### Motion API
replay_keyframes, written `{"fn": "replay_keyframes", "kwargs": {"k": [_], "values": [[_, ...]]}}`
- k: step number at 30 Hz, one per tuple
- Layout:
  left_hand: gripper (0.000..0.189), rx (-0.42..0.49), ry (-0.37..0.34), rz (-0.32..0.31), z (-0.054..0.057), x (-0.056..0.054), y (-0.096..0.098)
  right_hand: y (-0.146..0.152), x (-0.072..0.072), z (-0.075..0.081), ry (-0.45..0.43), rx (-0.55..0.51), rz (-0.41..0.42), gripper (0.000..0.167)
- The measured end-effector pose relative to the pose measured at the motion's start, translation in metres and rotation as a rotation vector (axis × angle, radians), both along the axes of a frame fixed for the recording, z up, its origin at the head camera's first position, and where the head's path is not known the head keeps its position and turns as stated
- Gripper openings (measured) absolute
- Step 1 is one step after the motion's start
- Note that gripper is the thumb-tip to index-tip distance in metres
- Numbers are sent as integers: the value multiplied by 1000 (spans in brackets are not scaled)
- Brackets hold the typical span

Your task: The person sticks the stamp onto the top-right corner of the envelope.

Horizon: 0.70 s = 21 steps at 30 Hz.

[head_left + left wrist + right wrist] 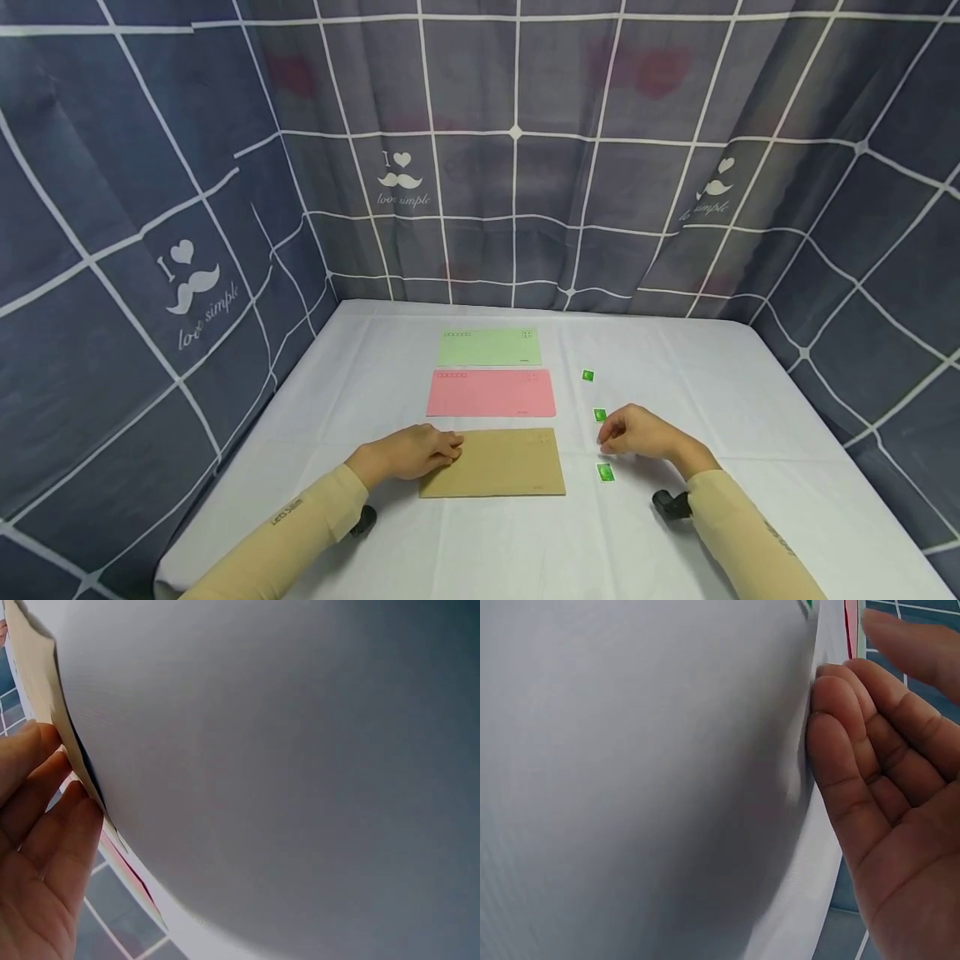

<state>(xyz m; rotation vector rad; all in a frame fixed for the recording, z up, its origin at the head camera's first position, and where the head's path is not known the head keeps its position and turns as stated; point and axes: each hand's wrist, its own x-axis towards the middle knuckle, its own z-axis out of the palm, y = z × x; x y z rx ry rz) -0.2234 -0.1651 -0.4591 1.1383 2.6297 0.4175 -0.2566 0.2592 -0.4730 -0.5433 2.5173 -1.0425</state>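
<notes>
My left hand (412, 452) rests with its fingertips on the left part of a tan envelope (510, 467) lying on the table. In the left wrist view, the relaxed fingers (75, 847) lie along the edge of that envelope. Right of it, my right hand (645, 433) is low over the cloth with loosely bent fingers, between a middle green stamp (600, 414) and a nearer green stamp (605, 472). The right wrist view shows its thumb (915, 649) apart from the fingers and nothing held.
Behind the tan envelope lie a pink envelope (491, 393) and then a light green envelope (489, 347). A third green stamp (588, 376) lies farther back on the white tablecloth (360, 367). Dark checked curtains (472, 167) enclose the table at the back and sides.
</notes>
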Motion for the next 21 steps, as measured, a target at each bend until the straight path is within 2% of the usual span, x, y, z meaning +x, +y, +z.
{"fn": "replay_keyframes", "kwargs": {"k": [9,21], "values": [[30,-11,14,2,0,1,1,-2,7,5,-52,27,29,10],[31,-3,-4,9,-2,2,1,-4,13,6,-58,31,51,10]]}}
